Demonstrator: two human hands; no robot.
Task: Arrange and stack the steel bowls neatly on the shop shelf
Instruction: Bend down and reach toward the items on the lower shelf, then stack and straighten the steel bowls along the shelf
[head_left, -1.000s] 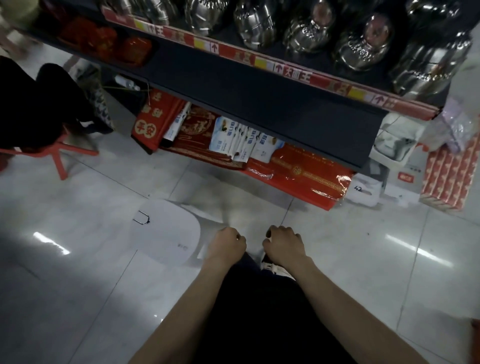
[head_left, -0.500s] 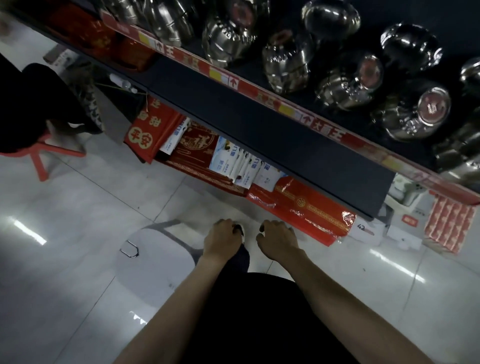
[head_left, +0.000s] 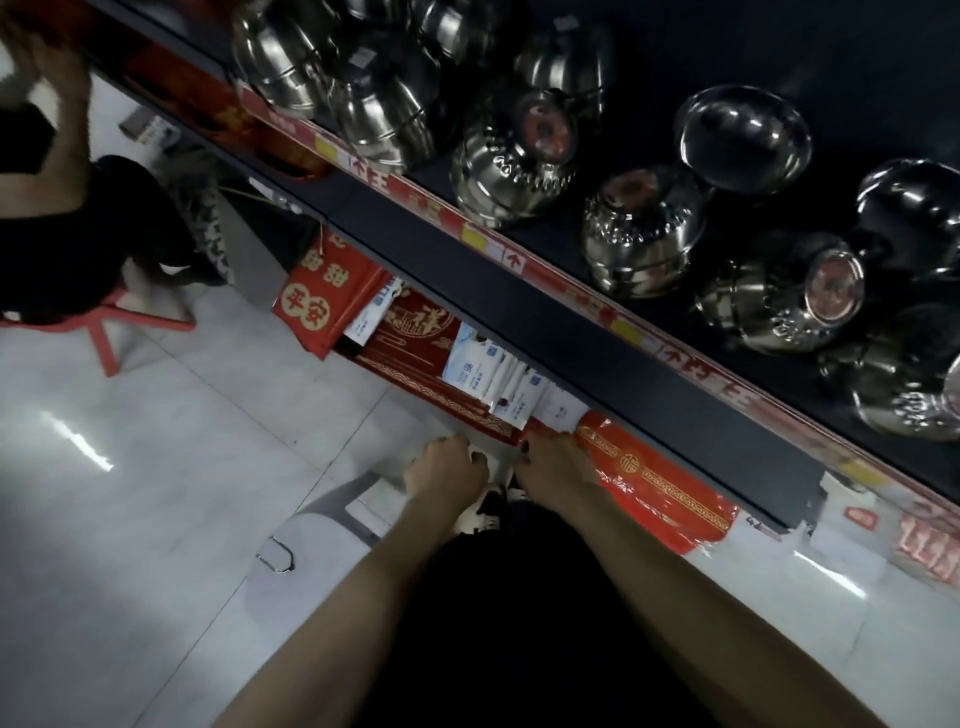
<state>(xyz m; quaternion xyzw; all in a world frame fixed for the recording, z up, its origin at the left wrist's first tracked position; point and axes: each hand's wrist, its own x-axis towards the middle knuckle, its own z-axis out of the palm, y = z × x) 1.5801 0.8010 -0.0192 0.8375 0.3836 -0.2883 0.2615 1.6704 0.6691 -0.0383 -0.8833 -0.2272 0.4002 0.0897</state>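
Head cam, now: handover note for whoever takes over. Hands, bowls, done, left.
Left hand and right hand: both curled, low near the floor, no bowl in either.
Steel bowls: upturned stacks along the shelf; one loose bowl behind them shows its inside.
Done: most bowls stacked.
Left: probably nest the loose bowl and right the tilted stack.

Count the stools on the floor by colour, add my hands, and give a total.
Red stool: 1
White stool: 1
Hands: 2, the left hand and the right hand
Total: 4
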